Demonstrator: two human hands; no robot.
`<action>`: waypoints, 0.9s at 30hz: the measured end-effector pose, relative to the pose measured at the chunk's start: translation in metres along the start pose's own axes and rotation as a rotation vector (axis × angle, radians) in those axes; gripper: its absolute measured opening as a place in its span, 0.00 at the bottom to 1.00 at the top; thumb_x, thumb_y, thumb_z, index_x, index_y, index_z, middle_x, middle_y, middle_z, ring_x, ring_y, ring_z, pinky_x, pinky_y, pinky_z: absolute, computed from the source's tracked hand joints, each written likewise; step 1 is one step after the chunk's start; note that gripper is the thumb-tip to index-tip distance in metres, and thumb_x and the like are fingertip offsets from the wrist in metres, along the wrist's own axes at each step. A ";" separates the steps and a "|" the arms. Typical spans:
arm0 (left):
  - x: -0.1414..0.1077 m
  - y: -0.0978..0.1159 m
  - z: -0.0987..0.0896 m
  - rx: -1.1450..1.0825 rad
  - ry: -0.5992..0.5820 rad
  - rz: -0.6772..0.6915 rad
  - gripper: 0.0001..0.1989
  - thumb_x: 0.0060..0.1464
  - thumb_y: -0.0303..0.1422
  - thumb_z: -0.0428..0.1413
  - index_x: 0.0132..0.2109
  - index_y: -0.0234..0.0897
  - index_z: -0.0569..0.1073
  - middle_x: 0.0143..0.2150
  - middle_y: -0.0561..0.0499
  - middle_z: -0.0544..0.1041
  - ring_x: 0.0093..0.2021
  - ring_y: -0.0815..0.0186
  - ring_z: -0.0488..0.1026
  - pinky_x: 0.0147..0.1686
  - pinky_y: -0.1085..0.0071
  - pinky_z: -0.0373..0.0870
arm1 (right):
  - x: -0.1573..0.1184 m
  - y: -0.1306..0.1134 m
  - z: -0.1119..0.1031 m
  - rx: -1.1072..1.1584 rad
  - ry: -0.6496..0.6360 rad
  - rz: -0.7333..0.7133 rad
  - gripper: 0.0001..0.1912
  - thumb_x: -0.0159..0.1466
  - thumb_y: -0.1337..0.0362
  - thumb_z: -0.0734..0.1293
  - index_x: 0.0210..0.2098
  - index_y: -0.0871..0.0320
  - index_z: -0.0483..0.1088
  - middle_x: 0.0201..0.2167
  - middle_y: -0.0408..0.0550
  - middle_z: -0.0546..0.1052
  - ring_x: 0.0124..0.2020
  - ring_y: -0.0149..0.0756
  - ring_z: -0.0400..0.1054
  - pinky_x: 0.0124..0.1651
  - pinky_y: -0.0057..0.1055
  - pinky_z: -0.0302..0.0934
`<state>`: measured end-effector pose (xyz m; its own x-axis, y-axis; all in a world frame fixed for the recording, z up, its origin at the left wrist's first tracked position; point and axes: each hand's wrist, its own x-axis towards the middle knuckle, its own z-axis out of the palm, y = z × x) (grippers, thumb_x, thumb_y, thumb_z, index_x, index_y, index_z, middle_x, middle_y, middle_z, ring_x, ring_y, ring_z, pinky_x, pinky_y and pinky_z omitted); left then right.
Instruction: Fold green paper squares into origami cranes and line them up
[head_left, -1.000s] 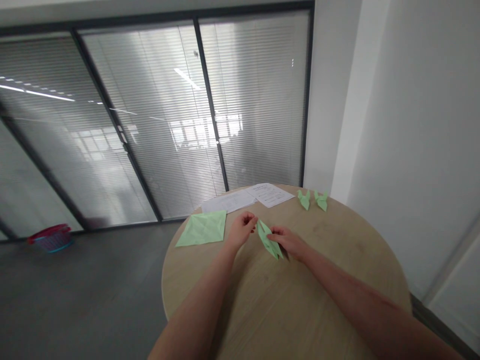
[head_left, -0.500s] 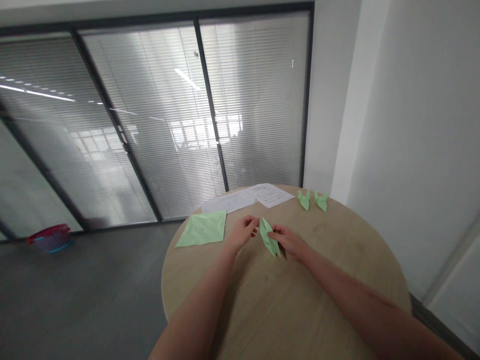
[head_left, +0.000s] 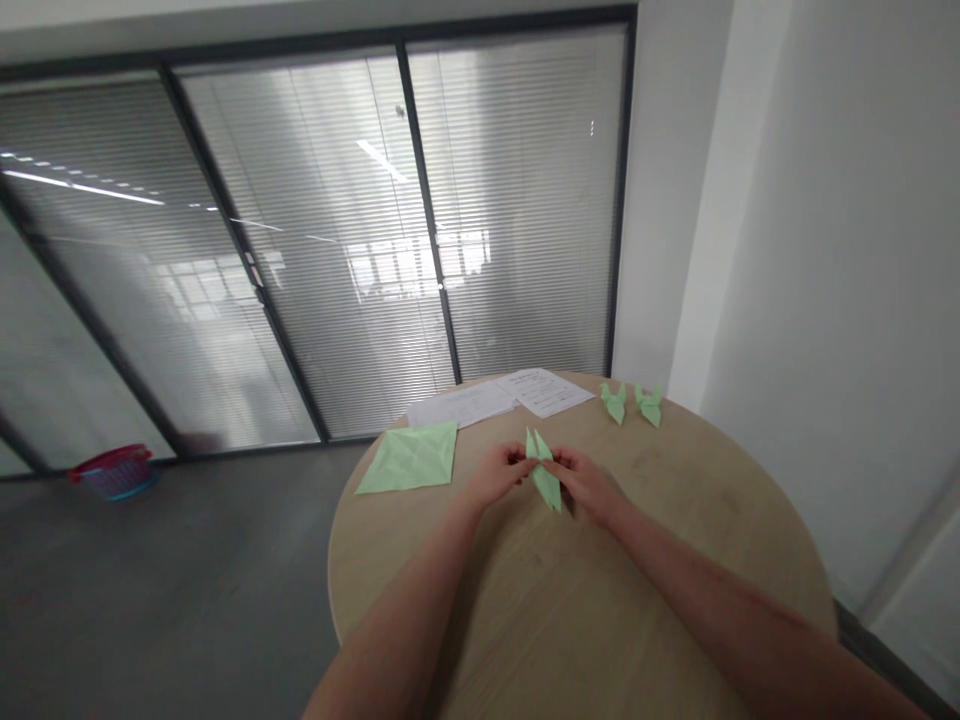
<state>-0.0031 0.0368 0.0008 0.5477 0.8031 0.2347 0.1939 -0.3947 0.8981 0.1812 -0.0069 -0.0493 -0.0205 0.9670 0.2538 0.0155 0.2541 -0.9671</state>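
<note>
A narrow folded green paper (head_left: 547, 484) with two pointed tips at its top is held between both hands above the round table. My left hand (head_left: 500, 473) pinches it from the left, thumb on its front. From the right, my right hand (head_left: 586, 482) grips it with the thumb close to the other thumb. Flat on the table to the left lies a creased green sheet (head_left: 412, 457). Two folded green paper figures, a left one (head_left: 614, 402) and a right one (head_left: 649, 405), rest near the far right edge.
White papers (head_left: 461, 403) and a printed sheet (head_left: 546, 391) lie at the far edge of the wooden table (head_left: 675, 540). A red and blue basket (head_left: 116, 473) stands on the floor at left. Glass panels with blinds rise behind the table.
My left hand has moved right and taken hold of the folded green paper, which my right hand was holding. The two thumbs have come close together. The view has shifted slightly.
</note>
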 end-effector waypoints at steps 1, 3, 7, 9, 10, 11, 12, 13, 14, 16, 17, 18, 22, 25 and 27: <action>0.000 0.000 0.000 -0.005 0.008 0.006 0.16 0.50 0.45 0.64 0.31 0.34 0.76 0.27 0.52 0.75 0.26 0.68 0.69 0.28 0.71 0.69 | 0.001 0.000 0.000 0.006 0.008 -0.002 0.19 0.58 0.45 0.71 0.39 0.52 0.75 0.37 0.48 0.81 0.38 0.42 0.74 0.42 0.34 0.66; 0.001 -0.001 -0.001 -0.011 0.022 0.020 0.17 0.49 0.45 0.64 0.31 0.34 0.76 0.28 0.52 0.74 0.27 0.68 0.69 0.28 0.71 0.69 | 0.002 0.001 -0.001 0.009 0.030 -0.009 0.19 0.58 0.45 0.71 0.40 0.51 0.75 0.37 0.48 0.80 0.38 0.43 0.73 0.42 0.35 0.66; 0.003 -0.002 -0.003 0.000 0.064 0.041 0.16 0.48 0.44 0.65 0.30 0.34 0.76 0.27 0.53 0.73 0.27 0.68 0.69 0.28 0.72 0.67 | 0.005 0.001 -0.002 -0.025 0.083 -0.060 0.17 0.57 0.47 0.72 0.38 0.51 0.74 0.38 0.48 0.80 0.41 0.44 0.73 0.47 0.37 0.66; 0.003 -0.002 -0.004 0.008 0.073 0.052 0.15 0.49 0.44 0.64 0.31 0.34 0.77 0.26 0.53 0.73 0.27 0.68 0.69 0.28 0.72 0.66 | 0.006 0.000 -0.002 -0.041 0.077 -0.084 0.16 0.57 0.49 0.72 0.38 0.51 0.75 0.39 0.48 0.81 0.42 0.45 0.73 0.49 0.39 0.66; 0.004 -0.002 -0.004 0.013 0.074 0.057 0.15 0.49 0.43 0.64 0.31 0.34 0.77 0.27 0.52 0.74 0.27 0.68 0.69 0.28 0.72 0.66 | 0.005 0.000 -0.003 -0.051 0.074 -0.091 0.15 0.57 0.50 0.72 0.39 0.51 0.75 0.40 0.48 0.81 0.43 0.45 0.73 0.51 0.39 0.65; 0.004 -0.002 -0.005 0.018 0.077 0.061 0.15 0.49 0.43 0.64 0.32 0.34 0.78 0.27 0.52 0.74 0.27 0.68 0.68 0.28 0.72 0.66 | 0.005 0.000 -0.003 -0.061 0.076 -0.095 0.14 0.57 0.51 0.72 0.39 0.51 0.75 0.40 0.48 0.81 0.43 0.45 0.74 0.51 0.40 0.65; 0.004 -0.002 -0.005 0.022 0.080 0.063 0.15 0.50 0.43 0.64 0.32 0.34 0.79 0.27 0.52 0.74 0.27 0.68 0.68 0.28 0.72 0.66 | 0.005 0.000 -0.004 -0.071 0.082 -0.097 0.14 0.58 0.51 0.72 0.39 0.51 0.75 0.41 0.48 0.81 0.44 0.46 0.74 0.52 0.40 0.65; 0.003 -0.001 -0.005 0.025 0.085 0.065 0.15 0.50 0.43 0.63 0.33 0.34 0.79 0.28 0.51 0.75 0.27 0.68 0.69 0.28 0.73 0.66 | 0.005 -0.001 -0.004 -0.081 0.089 -0.098 0.14 0.58 0.51 0.71 0.40 0.51 0.75 0.41 0.48 0.81 0.44 0.46 0.74 0.53 0.41 0.65; 0.003 -0.001 -0.006 0.026 0.088 0.068 0.15 0.50 0.43 0.63 0.33 0.34 0.79 0.28 0.51 0.75 0.27 0.68 0.69 0.28 0.73 0.66 | 0.004 -0.001 -0.005 -0.092 0.095 -0.097 0.14 0.59 0.51 0.71 0.40 0.51 0.75 0.42 0.49 0.81 0.45 0.46 0.74 0.53 0.41 0.65; 0.003 0.002 -0.006 0.024 0.099 0.073 0.15 0.51 0.44 0.63 0.33 0.34 0.80 0.29 0.51 0.76 0.27 0.68 0.69 0.28 0.73 0.67 | 0.004 -0.001 -0.006 -0.114 0.114 -0.100 0.14 0.60 0.50 0.70 0.40 0.51 0.75 0.43 0.49 0.81 0.46 0.46 0.74 0.53 0.41 0.65; 0.002 0.003 -0.006 0.021 0.102 0.074 0.15 0.51 0.44 0.63 0.33 0.34 0.80 0.29 0.51 0.76 0.28 0.68 0.69 0.28 0.73 0.67 | 0.005 0.000 -0.007 -0.126 0.129 -0.106 0.15 0.60 0.49 0.69 0.41 0.51 0.75 0.43 0.49 0.81 0.46 0.46 0.74 0.54 0.42 0.65; 0.002 0.004 -0.006 0.019 0.103 0.072 0.16 0.51 0.45 0.63 0.33 0.34 0.79 0.29 0.51 0.76 0.28 0.68 0.69 0.28 0.73 0.67 | 0.005 0.000 -0.007 -0.138 0.144 -0.114 0.15 0.61 0.49 0.69 0.41 0.51 0.75 0.43 0.49 0.81 0.47 0.46 0.74 0.54 0.42 0.65; 0.001 0.008 -0.005 -0.001 0.107 0.067 0.17 0.49 0.46 0.63 0.31 0.34 0.78 0.27 0.52 0.74 0.28 0.69 0.68 0.28 0.73 0.68 | 0.007 0.003 -0.010 -0.172 0.183 -0.141 0.14 0.61 0.50 0.69 0.40 0.52 0.76 0.43 0.49 0.82 0.46 0.45 0.75 0.53 0.41 0.67; 0.002 0.007 -0.006 -0.027 0.140 0.071 0.15 0.49 0.44 0.63 0.29 0.34 0.77 0.26 0.53 0.73 0.27 0.70 0.68 0.27 0.74 0.69 | 0.009 0.005 -0.012 -0.188 0.210 -0.152 0.13 0.61 0.50 0.69 0.39 0.51 0.75 0.41 0.48 0.82 0.43 0.44 0.75 0.51 0.40 0.68; 0.003 0.006 -0.008 -0.061 0.177 0.061 0.15 0.48 0.43 0.64 0.30 0.34 0.77 0.25 0.54 0.72 0.26 0.70 0.68 0.27 0.73 0.70 | 0.011 0.005 -0.014 -0.179 0.219 -0.169 0.12 0.62 0.51 0.68 0.38 0.51 0.75 0.38 0.47 0.81 0.42 0.44 0.75 0.49 0.39 0.68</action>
<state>-0.0068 0.0400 0.0101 0.4042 0.8466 0.3461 0.1119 -0.4213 0.9000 0.1947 0.0049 -0.0510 0.1778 0.8865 0.4271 0.2057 0.3910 -0.8971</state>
